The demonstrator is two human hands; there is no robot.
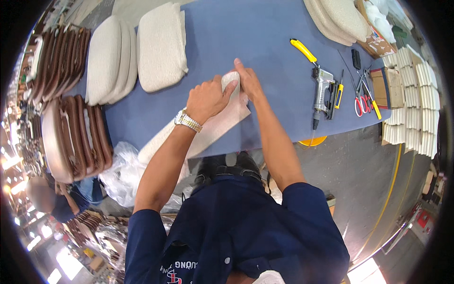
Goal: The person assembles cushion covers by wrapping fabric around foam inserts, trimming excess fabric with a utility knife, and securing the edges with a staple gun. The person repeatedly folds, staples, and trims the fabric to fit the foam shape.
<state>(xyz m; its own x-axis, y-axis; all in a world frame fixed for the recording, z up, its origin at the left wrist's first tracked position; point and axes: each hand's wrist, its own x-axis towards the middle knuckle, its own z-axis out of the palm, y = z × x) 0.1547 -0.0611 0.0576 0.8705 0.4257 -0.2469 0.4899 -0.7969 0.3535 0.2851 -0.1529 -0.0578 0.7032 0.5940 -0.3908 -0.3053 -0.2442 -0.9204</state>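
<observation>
A beige fabric-covered seat pad (pixel 213 128) stands tilted on its edge at the near side of the table, with loose fabric along one side. My left hand (pixel 208 100), a metal watch on its wrist, grips the far end, thumb pressed on the rounded corner. On the other side of that corner, my right hand (pixel 248 81) is closed against the fabric, its thumb pointing away from me; its fingers are partly hidden. Just beyond my hands lies a stack of finished-looking beige pads (pixel 161 49).
More beige pads (pixel 109 61) and brown pads (pixel 75 137) line the left. On the blue table's (pixel 274 94) right are a staple gun (pixel 323 90), a yellow-handled cutter (pixel 302 49), scissors (pixel 362 102) and a cardboard box (pixel 387 89). Clear plastic (pixel 122 173) hangs front left; a person (pixel 61 199) is beyond.
</observation>
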